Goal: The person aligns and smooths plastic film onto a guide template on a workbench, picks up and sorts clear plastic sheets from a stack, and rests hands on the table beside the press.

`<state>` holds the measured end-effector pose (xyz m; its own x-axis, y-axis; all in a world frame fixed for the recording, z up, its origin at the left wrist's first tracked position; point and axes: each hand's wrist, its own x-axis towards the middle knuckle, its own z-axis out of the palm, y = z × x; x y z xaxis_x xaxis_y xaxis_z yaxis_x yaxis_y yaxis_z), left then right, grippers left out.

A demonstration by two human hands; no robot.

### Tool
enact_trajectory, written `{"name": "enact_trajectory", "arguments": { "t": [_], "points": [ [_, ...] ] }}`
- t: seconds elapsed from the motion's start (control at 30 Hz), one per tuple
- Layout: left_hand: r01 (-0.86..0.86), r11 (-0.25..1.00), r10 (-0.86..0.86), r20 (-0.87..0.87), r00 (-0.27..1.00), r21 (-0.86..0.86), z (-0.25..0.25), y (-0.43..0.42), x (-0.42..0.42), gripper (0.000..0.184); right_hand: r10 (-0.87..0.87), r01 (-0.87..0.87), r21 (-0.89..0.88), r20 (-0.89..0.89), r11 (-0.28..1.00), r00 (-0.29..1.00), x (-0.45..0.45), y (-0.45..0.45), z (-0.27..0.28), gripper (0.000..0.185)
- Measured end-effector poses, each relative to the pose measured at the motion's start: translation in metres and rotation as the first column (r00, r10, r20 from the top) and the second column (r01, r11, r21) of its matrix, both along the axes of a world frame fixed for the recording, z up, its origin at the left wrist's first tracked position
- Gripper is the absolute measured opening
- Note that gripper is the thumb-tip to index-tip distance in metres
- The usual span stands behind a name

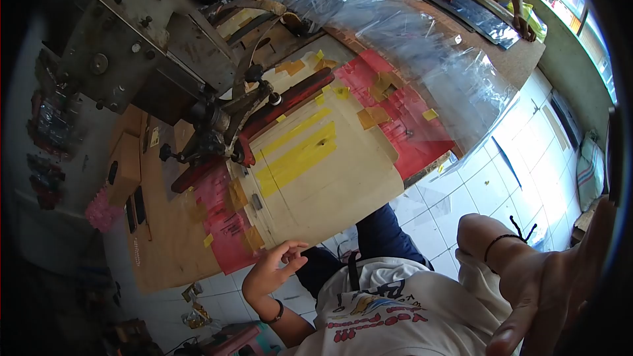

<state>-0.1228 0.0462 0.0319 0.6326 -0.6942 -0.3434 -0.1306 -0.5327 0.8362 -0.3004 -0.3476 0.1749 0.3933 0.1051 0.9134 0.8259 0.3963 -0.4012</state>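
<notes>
My left hand (272, 271) is beside the near edge of a beige board (330, 188), its fingers loosely bent and apart, with nothing visible in them. I cannot tell whether the fingertips touch the board. Yellow tape strips (300, 158) lie across the board, with red sheets (227, 224) along its sides. Close to the camera at the right, my right hand (547, 290) is raised with its thumb spread away from the palm. Its fingers run into the dark edge of the view, partly hidden, and no held object shows.
A metal machine (151, 53) with a red bar (297, 105) stands over the table's left side. Clear plastic sheets (422, 53) cover the far side. Another person's hand (524, 28) rests on the far table edge. Phones (135, 207) lie at the left; tiled floor (475, 188) is at the right.
</notes>
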Motion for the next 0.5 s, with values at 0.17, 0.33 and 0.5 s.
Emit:
{"name": "enact_trajectory", "arguments": {
  "t": [0.17, 0.33, 0.5],
  "points": [
    [-0.027, 1.000, 0.027, -0.036, 0.999, 0.014, 0.000, 0.001, 0.001, 0.035, 0.004, -0.004, 0.012, 0.004, 1.000, 1.000, -0.006, 0.004, 0.003, 0.024],
    [-0.010, 1.000, 0.010, -0.019, 1.000, 0.009, -0.003, 0.005, 0.003, 0.038, -0.007, 0.006, 0.022, 0.022, 1.000, 1.000, -0.014, 0.009, 0.005, 0.021],
    [-0.007, 1.000, 0.006, -0.060, 0.998, -0.016, -0.010, 0.012, 0.005, 0.038, -0.055, 0.055, 0.010, 0.044, 0.998, 0.998, -0.021, 0.013, 0.008, 0.019]
  ]
}}
